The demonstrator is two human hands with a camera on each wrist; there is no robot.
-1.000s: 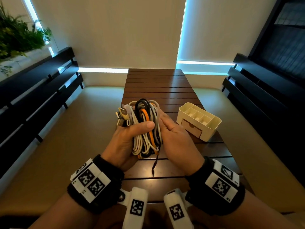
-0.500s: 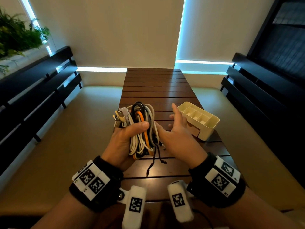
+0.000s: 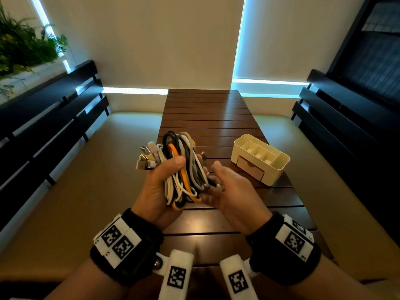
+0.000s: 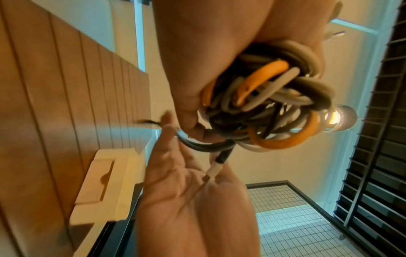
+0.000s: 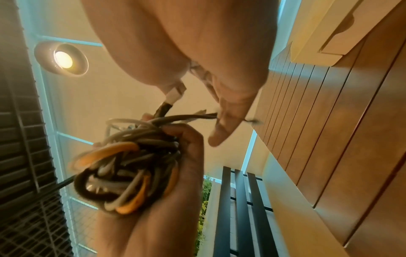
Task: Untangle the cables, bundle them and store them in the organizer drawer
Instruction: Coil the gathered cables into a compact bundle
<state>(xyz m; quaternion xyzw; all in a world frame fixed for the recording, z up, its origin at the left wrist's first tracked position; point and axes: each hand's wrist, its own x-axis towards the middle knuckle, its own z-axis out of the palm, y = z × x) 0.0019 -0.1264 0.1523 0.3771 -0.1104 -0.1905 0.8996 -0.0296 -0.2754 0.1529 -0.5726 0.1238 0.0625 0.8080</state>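
Observation:
My left hand [image 3: 175, 167] grips a folded bundle of cables [image 3: 184, 176] in white, black, grey and orange, held above the table; its plug ends [image 3: 146, 158] stick out to the left. My right hand [image 3: 225, 180] lies palm up against the bundle's right side with relaxed fingers. A black cable's white plug [image 4: 214, 171] rests on that palm, and a thin black cord [image 5: 197, 115] runs past its fingers. The cream organizer [image 3: 279, 167] stands to the right, its front drawer [image 3: 250, 168] closed.
The dark slatted wooden table [image 3: 205, 113] runs away from me; the organizer sits near its right edge. Cushioned benches with black slatted backs [image 3: 49, 118] flank both sides. A plant [image 3: 21, 46] stands at the upper left.
My right hand left the bundle's side, lifted its fingers, then turned palm up beside the bundle. The thin black cord that dangled below no longer hangs there. The left hand kept its grip.

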